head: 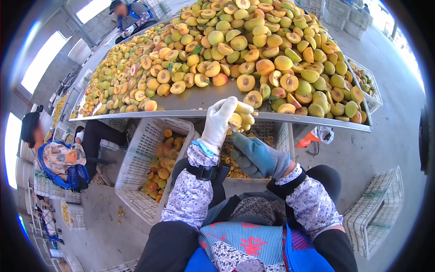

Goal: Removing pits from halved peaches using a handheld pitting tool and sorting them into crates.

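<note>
My left hand [221,119], in a white knit glove with yellowish fingers, holds a halved yellow stone fruit [235,119] just beyond the table's near edge. My right hand [253,153], in a blue-grey coated glove, grips a small tool whose metal tip [232,128] touches the fruit; its handle is hidden in the fist. Beyond both hands, a large heap of fruit [217,37], much of it halved, some halves with stones showing, covers much of the metal table [190,98]. Below my hands, a crate [283,132] contains small fruit pieces or stones, partly hidden by my arms.
A white plastic crate [132,163] of fruit stands left of my legs. Stacked empty crates [373,210] lie at the right. One co-worker [61,156] sits at the left, another [136,17] at the table's far left. An orange-and-clear bag [314,136] hangs under the table's right side.
</note>
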`<state>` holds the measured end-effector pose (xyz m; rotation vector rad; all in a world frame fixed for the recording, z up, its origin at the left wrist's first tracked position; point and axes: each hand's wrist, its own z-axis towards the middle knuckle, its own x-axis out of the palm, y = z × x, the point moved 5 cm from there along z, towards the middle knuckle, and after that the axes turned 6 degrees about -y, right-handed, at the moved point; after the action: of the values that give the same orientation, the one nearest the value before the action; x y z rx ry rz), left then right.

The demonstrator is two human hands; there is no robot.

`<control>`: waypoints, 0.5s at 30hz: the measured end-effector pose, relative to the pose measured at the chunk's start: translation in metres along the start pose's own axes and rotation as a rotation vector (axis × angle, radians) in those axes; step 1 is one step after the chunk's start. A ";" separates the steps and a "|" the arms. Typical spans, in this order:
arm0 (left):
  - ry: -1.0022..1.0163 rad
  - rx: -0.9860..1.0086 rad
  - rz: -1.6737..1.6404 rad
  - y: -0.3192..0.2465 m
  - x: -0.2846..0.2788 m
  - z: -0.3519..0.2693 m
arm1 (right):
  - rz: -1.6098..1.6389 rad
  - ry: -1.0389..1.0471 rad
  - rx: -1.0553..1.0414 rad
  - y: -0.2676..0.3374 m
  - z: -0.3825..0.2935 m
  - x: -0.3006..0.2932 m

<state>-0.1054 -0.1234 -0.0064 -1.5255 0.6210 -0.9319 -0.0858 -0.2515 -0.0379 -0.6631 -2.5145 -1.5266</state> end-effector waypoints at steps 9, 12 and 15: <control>-0.020 -0.149 -0.696 0.023 -0.004 0.001 | 0.137 0.169 -0.013 0.006 0.000 0.008; -0.078 -0.093 -0.638 0.022 -0.009 -0.002 | -0.096 -0.052 -0.149 0.008 0.002 0.008; -0.187 -0.102 -0.670 0.025 -0.014 -0.005 | -0.293 -0.171 -0.272 0.004 0.013 0.003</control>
<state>-0.1137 -0.1194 -0.0342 -1.9318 0.0048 -1.2431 -0.0852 -0.2377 -0.0401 -0.4900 -2.6485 -2.0190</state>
